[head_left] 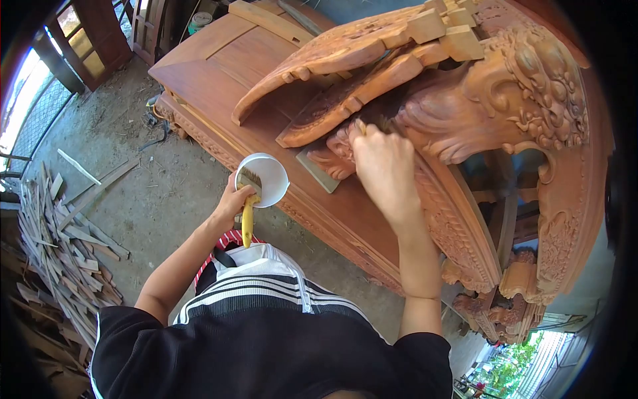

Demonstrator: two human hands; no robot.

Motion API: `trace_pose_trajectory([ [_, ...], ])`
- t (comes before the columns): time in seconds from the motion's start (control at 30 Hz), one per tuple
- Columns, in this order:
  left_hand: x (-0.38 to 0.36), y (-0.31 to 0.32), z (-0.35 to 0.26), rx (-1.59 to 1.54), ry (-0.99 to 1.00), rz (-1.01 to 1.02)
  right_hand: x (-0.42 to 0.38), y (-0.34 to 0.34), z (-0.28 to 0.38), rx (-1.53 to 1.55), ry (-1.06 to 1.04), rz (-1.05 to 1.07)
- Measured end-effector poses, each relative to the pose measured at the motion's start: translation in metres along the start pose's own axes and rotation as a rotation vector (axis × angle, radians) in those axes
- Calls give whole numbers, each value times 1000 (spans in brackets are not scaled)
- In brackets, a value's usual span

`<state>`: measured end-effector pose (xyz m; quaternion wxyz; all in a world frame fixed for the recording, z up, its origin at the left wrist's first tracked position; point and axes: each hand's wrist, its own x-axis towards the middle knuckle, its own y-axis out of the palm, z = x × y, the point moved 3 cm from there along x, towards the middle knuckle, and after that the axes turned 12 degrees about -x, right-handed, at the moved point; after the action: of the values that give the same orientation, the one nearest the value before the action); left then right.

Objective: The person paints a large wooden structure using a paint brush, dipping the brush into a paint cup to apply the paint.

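My left hand is closed around the rim of a white plastic cup and also grips a paintbrush with a yellow handle. The brush's bristles lie inside the cup, and its handle points down toward my waist. My right hand is a closed fist over a carved wooden leg with a scroll foot. A small tan-handled tool pokes out at its fingers; most of it is hidden. Under the foot sits a flat greenish-grey piece.
Reddish carved furniture rises at the right, its curved legs overhanging a broad wooden panel. Loose armrest-like carved pieces lie across that panel. Scrap wood strips are heaped on the floor at left. Doors stand behind.
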<state>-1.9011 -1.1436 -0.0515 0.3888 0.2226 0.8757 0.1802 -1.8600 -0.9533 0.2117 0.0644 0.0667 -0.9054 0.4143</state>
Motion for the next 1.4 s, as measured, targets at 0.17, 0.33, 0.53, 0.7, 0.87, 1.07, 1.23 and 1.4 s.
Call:
trace_pose_trajectory([
  [0.17, 0, -5, -2, -34, 3, -37, -32, -6, 9, 121, -54, 109],
  [0.33, 3, -10, -6, -15, 15, -55, -53, 14, 15, 58, 236, 74],
  [0.53, 9, -6, -8, 8, 15, -22, -84, 54, 47, 250, 134, 72],
  [0.7, 12, -6, -5, 19, 1, 5, -103, 81, 51, 213, 255, -151],
  [0.87, 4, -1, -7, 44, -19, 39, -125, 140, 76, 435, 388, -6],
  [1.07, 1, -4, -10, 42, -56, 32, -109, 193, 107, 399, 486, -43],
  [1.23, -10, 3, -25, 113, -47, -13, -118, 215, 157, 493, 366, 105],
  [1.4, -13, 1, -28, 126, -49, -40, -136, 202, 129, 535, 606, -53],
])
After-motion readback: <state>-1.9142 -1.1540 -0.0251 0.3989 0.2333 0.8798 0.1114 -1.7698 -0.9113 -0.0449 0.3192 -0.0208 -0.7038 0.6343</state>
